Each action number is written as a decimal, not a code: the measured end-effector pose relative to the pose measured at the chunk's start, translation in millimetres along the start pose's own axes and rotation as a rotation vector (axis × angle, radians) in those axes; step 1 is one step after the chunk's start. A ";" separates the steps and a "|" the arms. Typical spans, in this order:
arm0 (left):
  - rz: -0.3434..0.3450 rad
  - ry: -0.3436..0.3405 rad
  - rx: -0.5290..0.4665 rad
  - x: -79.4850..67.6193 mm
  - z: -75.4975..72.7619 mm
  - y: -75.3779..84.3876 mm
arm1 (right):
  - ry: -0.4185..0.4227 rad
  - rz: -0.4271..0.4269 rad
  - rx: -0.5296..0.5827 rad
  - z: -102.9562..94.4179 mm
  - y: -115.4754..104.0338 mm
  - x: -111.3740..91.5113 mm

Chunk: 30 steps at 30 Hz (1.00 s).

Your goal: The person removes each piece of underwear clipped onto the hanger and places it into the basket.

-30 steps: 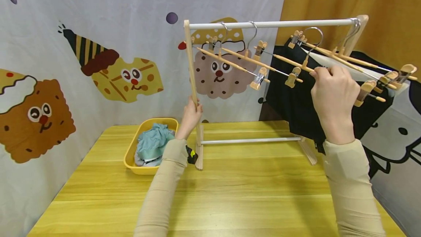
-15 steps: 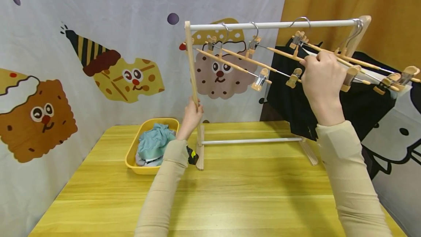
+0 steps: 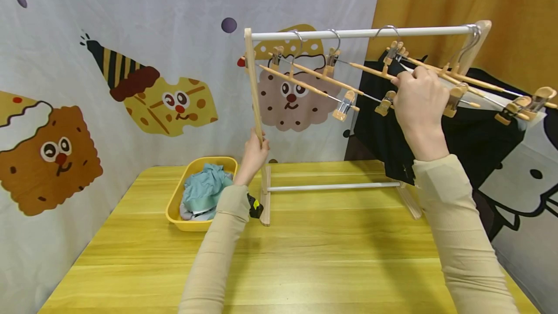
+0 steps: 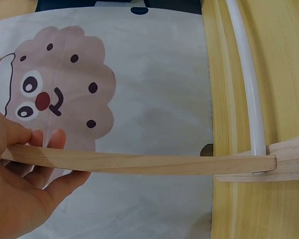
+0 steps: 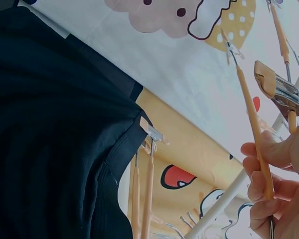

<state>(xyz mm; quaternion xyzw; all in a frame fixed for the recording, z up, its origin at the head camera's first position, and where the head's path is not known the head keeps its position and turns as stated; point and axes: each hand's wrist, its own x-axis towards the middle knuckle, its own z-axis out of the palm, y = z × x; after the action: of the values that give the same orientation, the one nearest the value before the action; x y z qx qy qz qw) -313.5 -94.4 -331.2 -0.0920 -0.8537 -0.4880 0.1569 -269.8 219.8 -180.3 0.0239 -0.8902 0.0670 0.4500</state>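
Observation:
My right hand (image 3: 420,113) grips the wooden bar of a clip hanger (image 3: 370,70) below the rack's white top rail (image 3: 357,33). The hanger's metal hook overlaps the rail in the head view. In the right wrist view, fingers and thumb of the right hand (image 5: 284,184) wrap the bar of the hanger (image 5: 251,114), with no garment on it. My left hand (image 3: 254,156) holds the rack's left wooden post (image 3: 254,81); the left wrist view shows fingers and thumb around the post (image 4: 124,162). Black clothing (image 5: 50,124) hangs from clips on a hanger to the right.
Two bare clip hangers (image 3: 301,82) hang at the rail's left part. More hangers (image 3: 479,83) crowd its right end. A yellow basket (image 3: 192,226) with blue-green cloth (image 3: 205,185) stands on the wooden table (image 3: 305,265), near a black-and-yellow object (image 3: 255,206). A printed curtain hangs behind.
My right hand has moved left with the hanger, and its hook has risen from below the rail to overlap it. My left hand stays on the post.

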 end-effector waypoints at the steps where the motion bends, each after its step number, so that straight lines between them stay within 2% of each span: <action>1: 0.001 0.001 0.000 0.1 0.1 0.0 | 0.010 0.003 0.003 -0.3 -0.1 0.4; 6: 0.004 0.004 0.007 0.8 0.2 -0.8 | 0.021 0.012 0.010 -2.8 -0.6 6.5; 14: -0.011 0.000 0.006 0.3 -0.2 -1.4 | -0.067 -0.028 -0.017 0.9 -2.4 12.3; 20: -0.006 -0.001 0.005 0.2 0.6 -1.3 | -0.051 -0.065 -0.024 7.2 -3.8 8.9; 30: 0.000 -0.003 0.007 0.4 0.6 -0.2 | -0.032 -0.105 0.056 6.9 -11.4 2.0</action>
<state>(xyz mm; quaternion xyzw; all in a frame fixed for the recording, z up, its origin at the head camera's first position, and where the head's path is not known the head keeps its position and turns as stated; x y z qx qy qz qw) -314.0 -94.0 -331.5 -0.0921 -0.8556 -0.4848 0.1561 -275.3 207.7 -181.6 0.0839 -0.8925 0.0677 0.4379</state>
